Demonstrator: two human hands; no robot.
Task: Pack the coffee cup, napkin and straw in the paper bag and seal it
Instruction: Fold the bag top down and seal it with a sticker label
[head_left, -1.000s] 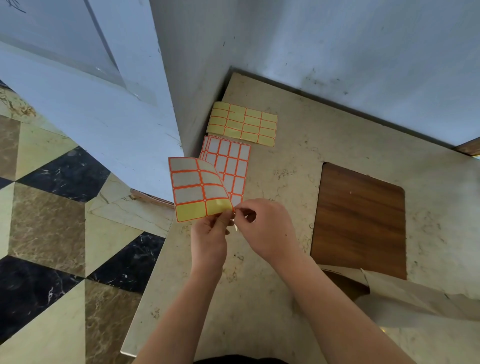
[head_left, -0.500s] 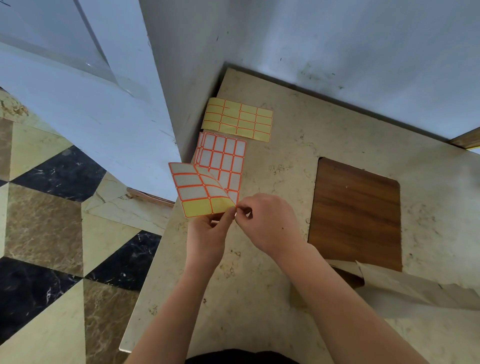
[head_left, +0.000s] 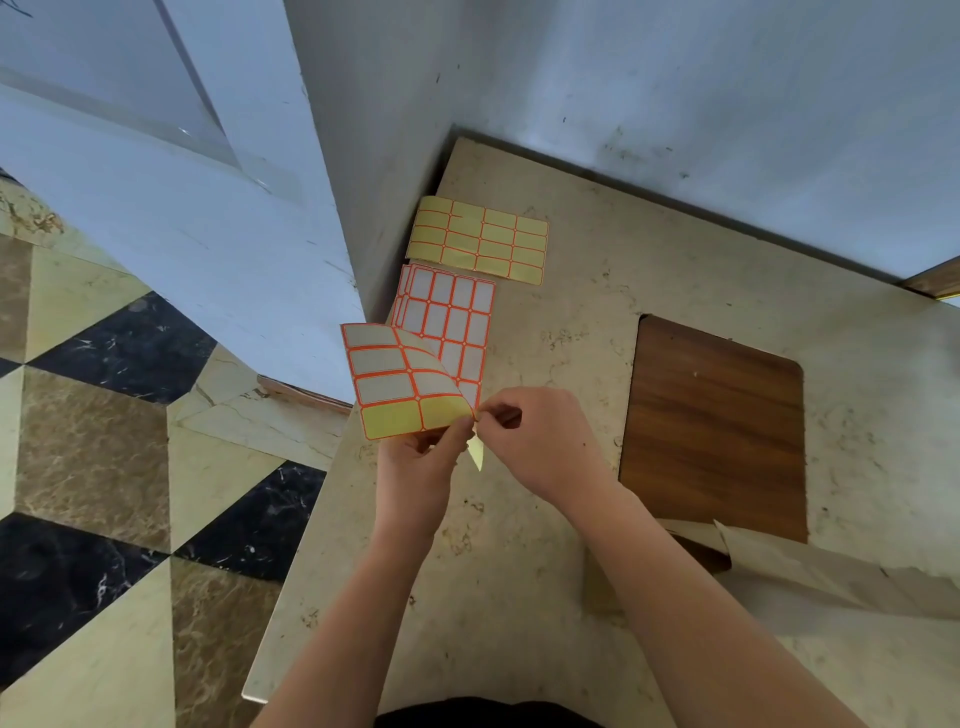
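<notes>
Your left hand (head_left: 415, 467) is raised in front of you, thumb and fingers pinched together, forearm running up from below. Your right hand (head_left: 540, 441) meets it from the right, thumb and forefinger tips pinched shut beside the left thumb.

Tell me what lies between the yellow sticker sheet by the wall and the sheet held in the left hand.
In the head view, a white-label sheet lies flat on the counter between the yellow sheet and the held sheet.

No readable text anywhere; label sheets (head_left: 449, 332) on marble counter (head_left: 571, 364) blank, orange borders only.
</notes>
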